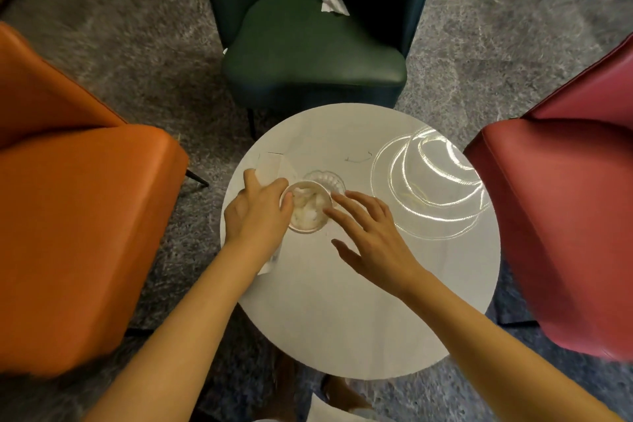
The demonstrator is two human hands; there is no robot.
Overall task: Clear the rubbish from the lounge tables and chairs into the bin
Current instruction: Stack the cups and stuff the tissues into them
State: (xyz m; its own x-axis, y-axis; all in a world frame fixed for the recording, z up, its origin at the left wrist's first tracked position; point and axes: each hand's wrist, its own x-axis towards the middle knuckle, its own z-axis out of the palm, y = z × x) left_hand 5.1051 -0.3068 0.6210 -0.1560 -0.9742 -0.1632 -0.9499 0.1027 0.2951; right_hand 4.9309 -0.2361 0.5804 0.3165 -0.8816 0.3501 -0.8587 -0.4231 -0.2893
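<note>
Risking tipping the cup (306, 212) near the table's (376, 301) left edge, gripping it by the rim only with the left hand (257, 212), curling fingers round it. Also risking knocking the dish (325, 179) just behind, hovering the right hand (373, 236) beside the cup, spreading fingers, holding nothing. Possibly dragging the paper (272, 166) lying under the left hand off the edge. Holding crumpled white wads inside the cup; showing nothing clear inside the dish, being too blurred to tell. Leaving a tissue (332, 3) lying at the back of the green chair's (308, 55) seat, not yet binned
</note>
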